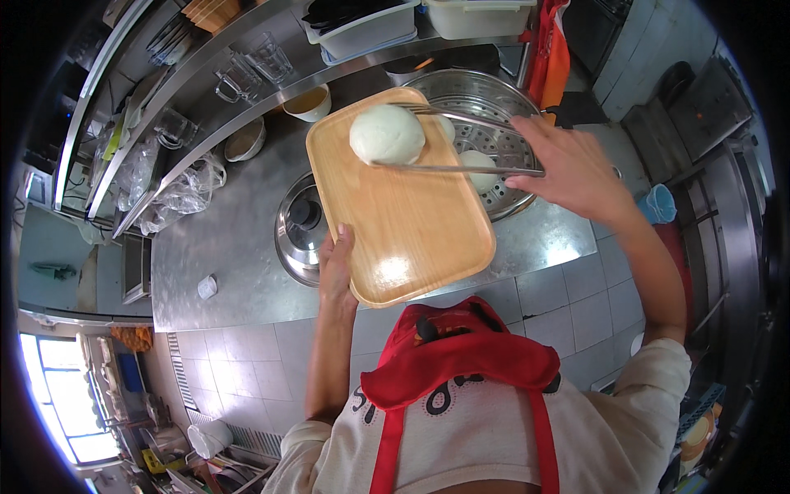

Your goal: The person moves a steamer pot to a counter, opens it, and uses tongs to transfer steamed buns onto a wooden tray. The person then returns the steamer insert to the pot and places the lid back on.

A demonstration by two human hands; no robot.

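Observation:
My left hand (336, 262) grips the left edge of a wood-coloured tray (413, 228), held over the counter. My right hand (571, 170) holds metal tongs (475, 168), whose tips lie on both sides of a round white bun (387, 134) at the tray's far end. Whether the bun rests on the tray or is slightly lifted, I cannot tell. Behind the tray's right edge stands a round metal steamer (503, 99) with a perforated base. In it lies another white bun (478, 170), partly behind the tongs, and a further one is mostly hidden by the tray.
On the steel counter (241, 259) are a metal lid with a black knob (305, 213), partly under the tray, a small white cup (207, 287) and bowls (307, 103). A steel shelf with glass mugs (237, 77) and white tubs (364, 37) runs above the counter's back.

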